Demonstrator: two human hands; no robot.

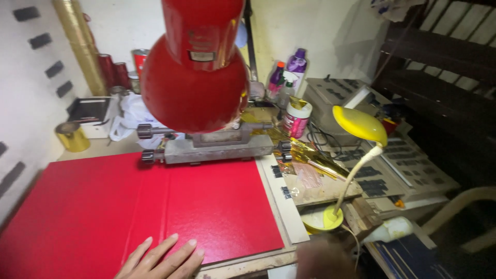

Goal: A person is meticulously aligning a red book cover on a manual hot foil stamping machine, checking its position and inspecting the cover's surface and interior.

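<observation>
Flat on the near edge of a large red textured book cover lies one hand, palm down, fingers spread and loosely extended, gripping nothing. Which hand this is cannot be told with certainty; it is recorded as the left, with no other hand identifiable in view. A dark blurred shape sits at the bottom edge, right of the cover, unidentified.

Red cover: lies open and flat on the wooden desk, a vertical spine crease running through its middle.

Just right of the cover, on the desk edge: black binder clips, then a yellow gooseneck desk lamp standing on its round yellow base.

At the far edge of the cover: a grey metal clamp bar with black knobs, touching or just above the cover. Over it hangs the glossy red rounded machine head.

Behind and right of the clamp: crumpled gold foil sheet, a white jar with pink label, a purple bottle.

Far left of the cover: gold foil roll lying against the white wall.
</observation>
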